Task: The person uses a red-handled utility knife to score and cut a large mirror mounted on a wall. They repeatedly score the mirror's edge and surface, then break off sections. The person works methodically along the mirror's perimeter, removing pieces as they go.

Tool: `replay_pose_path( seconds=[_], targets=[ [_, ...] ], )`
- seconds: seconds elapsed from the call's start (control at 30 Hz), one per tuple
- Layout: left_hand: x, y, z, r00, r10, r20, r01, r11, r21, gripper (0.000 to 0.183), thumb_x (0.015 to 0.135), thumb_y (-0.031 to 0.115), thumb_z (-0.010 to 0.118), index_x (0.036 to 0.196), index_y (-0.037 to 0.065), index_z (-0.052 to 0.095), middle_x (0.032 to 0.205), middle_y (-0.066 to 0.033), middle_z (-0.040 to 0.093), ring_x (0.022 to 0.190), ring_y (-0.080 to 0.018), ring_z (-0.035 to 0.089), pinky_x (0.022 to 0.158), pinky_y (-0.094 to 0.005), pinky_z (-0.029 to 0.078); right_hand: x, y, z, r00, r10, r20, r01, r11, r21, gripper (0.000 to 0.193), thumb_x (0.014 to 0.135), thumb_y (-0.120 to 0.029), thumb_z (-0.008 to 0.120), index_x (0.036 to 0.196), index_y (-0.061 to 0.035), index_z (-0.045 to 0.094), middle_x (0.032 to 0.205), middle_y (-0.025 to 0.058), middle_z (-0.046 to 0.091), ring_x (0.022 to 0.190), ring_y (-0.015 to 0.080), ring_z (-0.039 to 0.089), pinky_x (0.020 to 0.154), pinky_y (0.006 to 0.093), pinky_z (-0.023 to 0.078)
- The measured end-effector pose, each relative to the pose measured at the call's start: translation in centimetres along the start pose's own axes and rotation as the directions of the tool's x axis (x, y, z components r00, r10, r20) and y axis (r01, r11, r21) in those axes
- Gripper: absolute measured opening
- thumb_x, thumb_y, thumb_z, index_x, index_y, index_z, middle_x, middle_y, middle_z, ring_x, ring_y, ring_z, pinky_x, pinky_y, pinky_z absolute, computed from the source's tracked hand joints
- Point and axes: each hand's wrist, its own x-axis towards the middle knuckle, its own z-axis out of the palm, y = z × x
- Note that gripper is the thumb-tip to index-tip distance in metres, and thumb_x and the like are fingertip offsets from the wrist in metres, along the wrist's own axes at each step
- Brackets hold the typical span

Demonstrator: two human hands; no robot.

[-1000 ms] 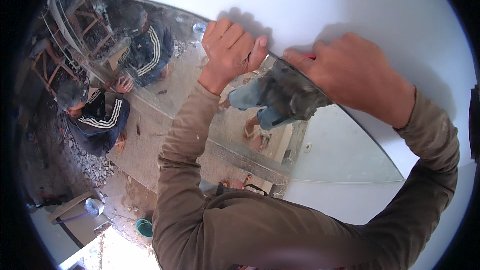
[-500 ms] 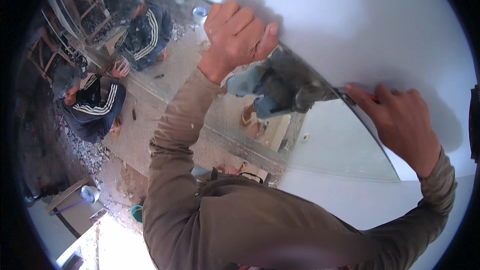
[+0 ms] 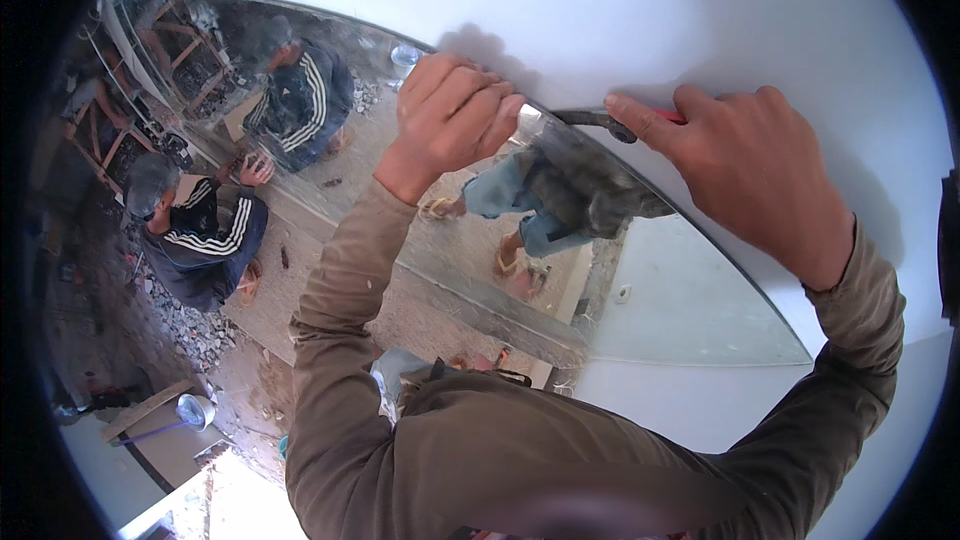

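Observation:
A large mirror (image 3: 700, 310) stands against the white wall, its far edge running from upper left down to the right. My left hand (image 3: 450, 115) is closed over that edge, fingers curled and the thumb toward the right. Beside it to the right, my right hand (image 3: 755, 165) grips pliers (image 3: 615, 126) with dark metal jaws and a red handle. The jaws reach left to the mirror's edge, near my left thumb. Whether they are clamped on the glass I cannot tell. Most of the handle is hidden in my palm.
A co-worker (image 3: 205, 230) in a dark striped jacket and cap crouches at the left, with a reflection in the mirror. Grey rubble (image 3: 205, 330) lies behind that person. A white bucket (image 3: 197, 411) stands lower left. The white wall (image 3: 600, 10) rises beyond the mirror.
My right hand has moved left and slightly up along the mirror's edge with the pliers, closer to my left hand. My left hand has shifted slightly left and down, still on the edge.

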Motion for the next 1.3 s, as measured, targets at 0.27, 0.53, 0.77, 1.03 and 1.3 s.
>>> replay_pose_path(
  seconds=[0.27, 0.53, 0.77, 1.03, 1.3],
  targets=[
    [-2.1, -0.7, -0.9, 0.992, -0.115, 0.043, 0.113, 0.993, 0.043, 0.02, 0.095, 0.023, 0.072, 0.107, 0.006, 0.074, 0.111, -0.0087, 0.067, 0.106, -0.0294, 0.065, 0.103, -0.048, 0.054, -0.9, 0.3, -0.6, 0.999, 0.045, 0.003, -0.045, 0.999, 0.026, 0.051, 0.092, -0.009, 0.065, 0.139, -0.0289, 0.064, 0.071, 0.0023, 0.057, 0.053, 0.0204, 0.054, 0.049, 0.0356, 0.043],
    [-1.5, -1.1, 0.6, 0.991, -0.116, -0.066, 0.121, 0.99, 0.071, 0.028, 0.095, 0.032, 0.073, 0.079, 0.009, 0.067, 0.082, -0.0017, 0.061, 0.08, -0.0217, 0.056, 0.072, -0.0372, 0.047, 3.2, -1.2, 0.6, 0.994, -0.106, 0.0, 0.106, 0.994, 0.024, 0.046, 0.091, -0.012, 0.063, 0.136, -0.0208, 0.066, 0.075, 0.0032, 0.061, 0.057, 0.0214, 0.06, 0.052, 0.036, 0.046],
    [-0.7, -1.9, 0.4, 0.998, -0.049, -0.034, 0.054, 0.985, 0.162, 0.034, 0.093, 0.029, 0.075, 0.07, 0.011, 0.057, 0.07, -0.0024, 0.05, 0.064, -0.0225, 0.045, 0.059, -0.0368, 0.035, 3.8, -0.7, 0.0, 0.968, -0.179, 0.178, 0.172, 0.984, 0.056, 0.042, 0.093, -0.014, 0.063, 0.135, -0.0187, 0.065, 0.076, 0.005, 0.063, 0.059, 0.0238, 0.062, 0.057, 0.038, 0.049],
    [0.0, -2.4, 0.6, 0.996, 0.017, -0.084, 0.001, 0.978, 0.207, 0.051, 0.088, 0.032, 0.081, 0.057, 0.013, 0.046, 0.061, 0.0008, 0.037, 0.057, -0.0175, 0.037, 0.051, -0.0322, 0.029, 1.3, -0.7, 0.3, 0.978, -0.142, 0.151, 0.135, 0.989, 0.059, 0.04, 0.092, -0.01, 0.063, 0.132, -0.0153, 0.065, 0.072, 0.0058, 0.061, 0.062, 0.024, 0.063, 0.059, 0.0382, 0.05],
    [0.3, -2.5, 0.8, 0.995, 0.035, -0.093, -0.01, 0.967, 0.253, 0.054, 0.089, 0.03, 0.081, 0.055, 0.015, 0.042, 0.059, 0.0008, 0.034, 0.057, -0.0173, 0.037, 0.05, -0.0323, 0.028, -3.9, 0.4, -1.4, 0.922, -0.082, 0.379, 0.087, 0.996, 0.004, 0.045, 0.093, -0.008, 0.065, 0.135, -0.0234, 0.068, 0.07, 0.0047, 0.062, 0.056, 0.0217, 0.059, 0.054, 0.0367, 0.046]
  ],
)
